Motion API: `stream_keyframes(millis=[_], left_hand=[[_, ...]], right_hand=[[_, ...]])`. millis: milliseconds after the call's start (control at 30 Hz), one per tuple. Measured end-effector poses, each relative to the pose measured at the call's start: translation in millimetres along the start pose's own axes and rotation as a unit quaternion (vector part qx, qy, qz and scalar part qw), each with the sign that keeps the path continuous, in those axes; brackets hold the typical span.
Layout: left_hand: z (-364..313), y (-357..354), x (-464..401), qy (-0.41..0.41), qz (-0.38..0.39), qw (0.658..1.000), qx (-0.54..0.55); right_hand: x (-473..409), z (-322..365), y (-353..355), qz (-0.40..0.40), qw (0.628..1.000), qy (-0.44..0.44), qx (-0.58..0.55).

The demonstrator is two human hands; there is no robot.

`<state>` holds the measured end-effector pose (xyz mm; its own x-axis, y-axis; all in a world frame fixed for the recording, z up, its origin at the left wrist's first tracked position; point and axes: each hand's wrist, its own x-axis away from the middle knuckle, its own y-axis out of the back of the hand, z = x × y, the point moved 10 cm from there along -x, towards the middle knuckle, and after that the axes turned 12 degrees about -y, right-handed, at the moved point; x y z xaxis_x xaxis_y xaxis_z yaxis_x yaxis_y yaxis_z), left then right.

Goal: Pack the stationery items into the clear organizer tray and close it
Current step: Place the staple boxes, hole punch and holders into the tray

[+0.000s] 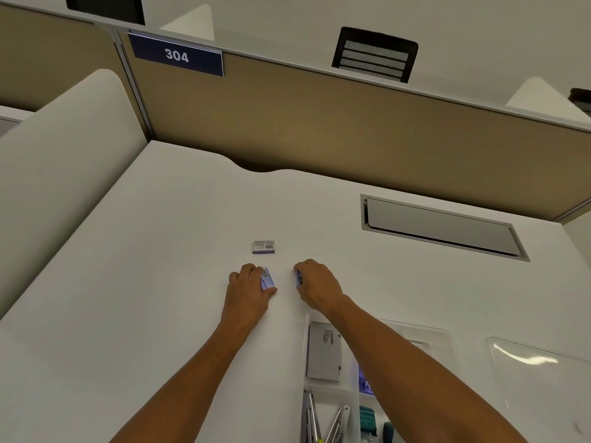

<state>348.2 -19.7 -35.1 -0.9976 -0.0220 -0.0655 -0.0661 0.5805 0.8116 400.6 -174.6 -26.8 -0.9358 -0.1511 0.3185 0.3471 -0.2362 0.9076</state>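
Observation:
My left hand (248, 287) grips a small purple-and-white box (267, 279) on the white desk. My right hand (315, 284) grips another small purple box (298, 279), mostly hidden under its fingers. A third small box (263, 246) with a barcode lies alone on the desk just beyond both hands. The clear organizer tray (447, 338) sits open at the lower right, under my right forearm. It holds a grey Camlin box (323, 351), metal compasses (323, 417), a teal item (367, 417) and a purple item (364, 380).
The tray's clear lid (540, 378) lies to the right of the tray. A recessed grey cable hatch (441, 230) is set in the desk at the right. A tan partition (319, 123) with a "304" sign (177, 55) closes off the back.

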Motion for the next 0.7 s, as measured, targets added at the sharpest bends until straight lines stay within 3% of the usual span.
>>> stream_keyframes(millis=[500, 700], left_hand=[[-5, 1, -6, -0.017, 0.047, 0.999, 0.018], [-21, 16, 2, -0.018, 0.024, 0.998, 0.058]], right_hand=[[4, -5, 11, 0.017, 0.998, -0.008, -0.064], [26, -9, 44, -0.025, 0.993, 0.012, -0.111]])
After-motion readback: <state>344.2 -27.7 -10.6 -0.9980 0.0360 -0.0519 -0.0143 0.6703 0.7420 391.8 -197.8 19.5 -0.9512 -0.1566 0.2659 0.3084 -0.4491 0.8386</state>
